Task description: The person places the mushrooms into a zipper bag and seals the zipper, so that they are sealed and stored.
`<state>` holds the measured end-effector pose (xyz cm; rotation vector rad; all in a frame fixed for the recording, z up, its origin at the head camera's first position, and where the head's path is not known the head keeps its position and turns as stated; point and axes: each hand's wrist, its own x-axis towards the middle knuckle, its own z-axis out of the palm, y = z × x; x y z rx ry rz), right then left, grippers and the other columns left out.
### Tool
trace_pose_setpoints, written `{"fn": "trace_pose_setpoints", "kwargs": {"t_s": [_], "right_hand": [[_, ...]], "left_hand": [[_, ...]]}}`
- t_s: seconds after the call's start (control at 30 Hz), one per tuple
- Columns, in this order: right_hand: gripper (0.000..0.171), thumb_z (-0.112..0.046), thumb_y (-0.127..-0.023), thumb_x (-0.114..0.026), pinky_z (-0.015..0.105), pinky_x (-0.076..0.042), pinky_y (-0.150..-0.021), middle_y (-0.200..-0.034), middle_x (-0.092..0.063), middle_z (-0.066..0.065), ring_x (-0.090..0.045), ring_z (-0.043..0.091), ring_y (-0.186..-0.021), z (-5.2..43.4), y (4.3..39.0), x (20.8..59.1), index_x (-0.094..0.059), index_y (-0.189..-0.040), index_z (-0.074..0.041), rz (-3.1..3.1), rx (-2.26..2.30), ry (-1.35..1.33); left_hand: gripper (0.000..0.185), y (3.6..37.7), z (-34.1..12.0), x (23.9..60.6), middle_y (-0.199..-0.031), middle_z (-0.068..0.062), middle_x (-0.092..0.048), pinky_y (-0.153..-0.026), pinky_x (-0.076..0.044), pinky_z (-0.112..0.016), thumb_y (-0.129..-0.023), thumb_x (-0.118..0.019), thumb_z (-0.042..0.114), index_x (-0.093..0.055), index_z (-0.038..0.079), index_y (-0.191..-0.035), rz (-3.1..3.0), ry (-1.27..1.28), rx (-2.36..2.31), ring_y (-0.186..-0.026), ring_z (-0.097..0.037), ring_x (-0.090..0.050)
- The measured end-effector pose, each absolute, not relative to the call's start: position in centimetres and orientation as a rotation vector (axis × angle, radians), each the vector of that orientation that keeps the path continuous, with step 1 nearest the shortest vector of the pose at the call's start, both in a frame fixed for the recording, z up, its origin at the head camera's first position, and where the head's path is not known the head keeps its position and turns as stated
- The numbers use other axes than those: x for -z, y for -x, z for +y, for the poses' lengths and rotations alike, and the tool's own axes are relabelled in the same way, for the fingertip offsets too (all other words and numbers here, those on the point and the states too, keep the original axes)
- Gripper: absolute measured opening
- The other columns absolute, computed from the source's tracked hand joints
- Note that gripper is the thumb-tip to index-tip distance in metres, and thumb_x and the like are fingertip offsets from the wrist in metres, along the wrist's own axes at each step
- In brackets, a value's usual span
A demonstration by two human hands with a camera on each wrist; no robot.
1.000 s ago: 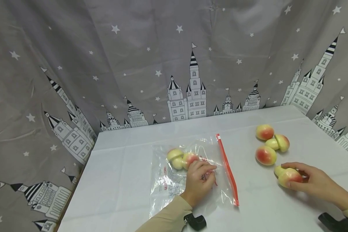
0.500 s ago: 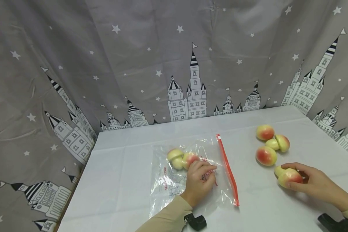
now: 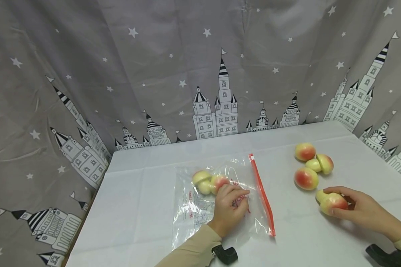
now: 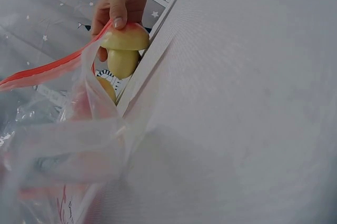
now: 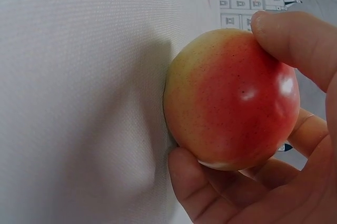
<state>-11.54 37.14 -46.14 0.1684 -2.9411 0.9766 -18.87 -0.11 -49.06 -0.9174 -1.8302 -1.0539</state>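
Observation:
My right hand (image 3: pixel 361 211) grips a yellow-and-red toy mushroom (image 3: pixel 334 204) low over the white table, thumb on one side and fingers on the other. The right wrist view shows its rounded cap (image 5: pixel 231 103) up close. My left hand (image 3: pixel 228 209) rests on a clear zip bag (image 3: pixel 194 230) with relaxed fingers, the index finger and thumb apart; some fingertips are hidden. Two more toy mushrooms (image 3: pixel 201 178) lie in the bag beside that hand. In the left wrist view, clear plastic (image 4: pixel 68 150) covers much of the left side.
Three loose toy mushrooms (image 3: pixel 306 178) lie together beyond my right hand. The bag's red zip edge (image 3: pixel 262 194) runs along its right side. A grey curtain (image 3: pixel 153 66) printed with castles and stars hangs behind the white table (image 3: pixel 127 207).

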Motion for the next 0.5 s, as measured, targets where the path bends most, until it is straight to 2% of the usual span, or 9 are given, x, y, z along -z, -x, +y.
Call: {"fn": "trace_pose_setpoints", "kwargs": {"t_s": [0.37,0.5], "right_hand": [[0.046,-0.020,-0.083,-0.082,0.018,-0.047,-0.069,-0.104,-0.050,-0.040,-0.049,-0.011,-0.084,37.09,11.67,45.80,-0.065,-0.124,-0.006,-2.958,-0.965,-0.178],[0.046,-0.021,-0.084,-0.082,0.019,-0.047,-0.068,-0.105,-0.055,-0.032,-0.049,-0.011,-0.083,37.14,11.70,45.55,-0.065,-0.124,-0.005,-2.963,-0.950,-0.166]], "left_hand": [[0.026,18.91,-0.07,49.06,-0.084,0.000,-0.071,-0.086,-0.050,-0.028,-0.069,-0.073,-0.002,-0.079,0.012,-0.090,-1.827,0.914,1.056,-0.082,-0.016,-0.063],[0.026,18.95,-0.06,49.12,-0.084,0.000,-0.071,-0.086,-0.050,-0.027,-0.069,-0.072,-0.002,-0.079,0.012,-0.090,-1.825,0.915,1.050,-0.082,-0.016,-0.063]]}}
